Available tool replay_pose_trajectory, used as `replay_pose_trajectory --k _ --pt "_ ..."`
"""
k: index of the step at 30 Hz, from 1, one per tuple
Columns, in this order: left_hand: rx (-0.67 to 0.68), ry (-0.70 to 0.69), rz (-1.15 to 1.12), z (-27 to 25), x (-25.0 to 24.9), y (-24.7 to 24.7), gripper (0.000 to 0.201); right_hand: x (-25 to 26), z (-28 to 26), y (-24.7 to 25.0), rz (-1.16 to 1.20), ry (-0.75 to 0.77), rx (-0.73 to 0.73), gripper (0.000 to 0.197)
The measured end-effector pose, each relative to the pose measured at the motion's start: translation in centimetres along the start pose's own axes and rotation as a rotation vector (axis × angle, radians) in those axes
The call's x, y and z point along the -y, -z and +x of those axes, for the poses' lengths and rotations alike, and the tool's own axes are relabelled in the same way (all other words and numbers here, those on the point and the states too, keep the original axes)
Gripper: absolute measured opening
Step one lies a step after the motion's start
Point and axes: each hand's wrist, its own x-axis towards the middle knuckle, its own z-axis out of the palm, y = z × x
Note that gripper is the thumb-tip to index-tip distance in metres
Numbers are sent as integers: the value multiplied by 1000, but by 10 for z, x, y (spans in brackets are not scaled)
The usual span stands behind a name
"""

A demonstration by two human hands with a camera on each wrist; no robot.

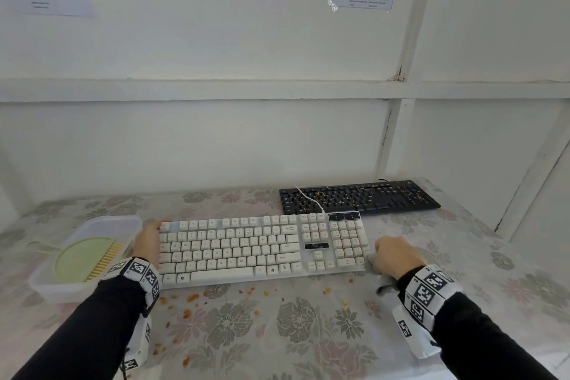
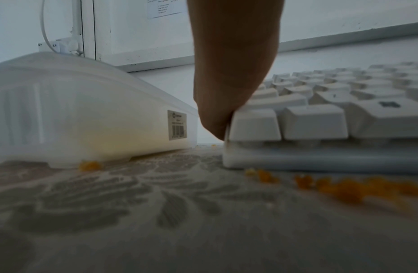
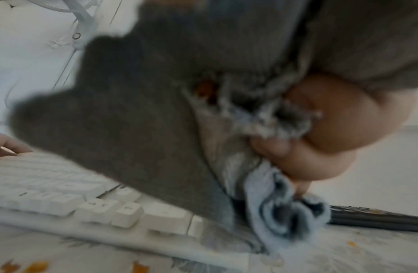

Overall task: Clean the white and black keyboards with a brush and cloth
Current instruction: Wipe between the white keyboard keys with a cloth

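The white keyboard [image 1: 262,248] lies between both hands. The left hand [image 1: 149,242] rests straight-fingered against its left end. The right hand [image 1: 398,256], fingers curled tight, clutches a grey cloth [image 3: 133,110] at its right end.

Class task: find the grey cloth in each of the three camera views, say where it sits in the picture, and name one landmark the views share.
Head view: grey cloth at lower right, bunched under the right hand, beside the white keyboard's right end.
Left wrist view: not in it.
Right wrist view: the cloth fills the centre, gripped by the hand.
Shared landmark: the white keyboard, seen in all three.
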Motion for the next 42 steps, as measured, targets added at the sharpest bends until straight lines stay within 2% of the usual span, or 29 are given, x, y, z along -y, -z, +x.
replay_pose_trajectory --k 2,6,9,11,13,22,31,35,38,40,42 --pt "-4 3 -5 0 0 0 38 1 -1 2 -31 1 5 6" --pt "-5 17 -26 2 1 0 39 10 -3 -1 -44 51 38 14" --pt "-10 15 -20 5 3 1 39 12 -4 0 -75 36 46 5" --pt "-10 12 -25 6 4 2 40 10 -3 2 -84 8 27 18" --pt "-12 12 -23 6 4 3 39 10 -1 4 -117 0 1 21" --pt "-27 36 -53 -5 -2 1 32 17 2 -3 -244 24 -32 14" --pt "-12 7 -5 -6 -3 1 34 13 3 -2 -137 14 41 18" --pt "-18 -5 18 -4 -2 1 37 2 6 3 -133 -45 -18 22" --pt "-6 -17 -2 -6 -2 0 35 0 7 4 -145 -55 -32 14" --pt "-13 -15 -5 -9 -3 0 35 3 6 3 -115 -49 13 9" --pt "-23 -10 -15 -9 -4 1 33 8 7 0 -30 -43 89 18"
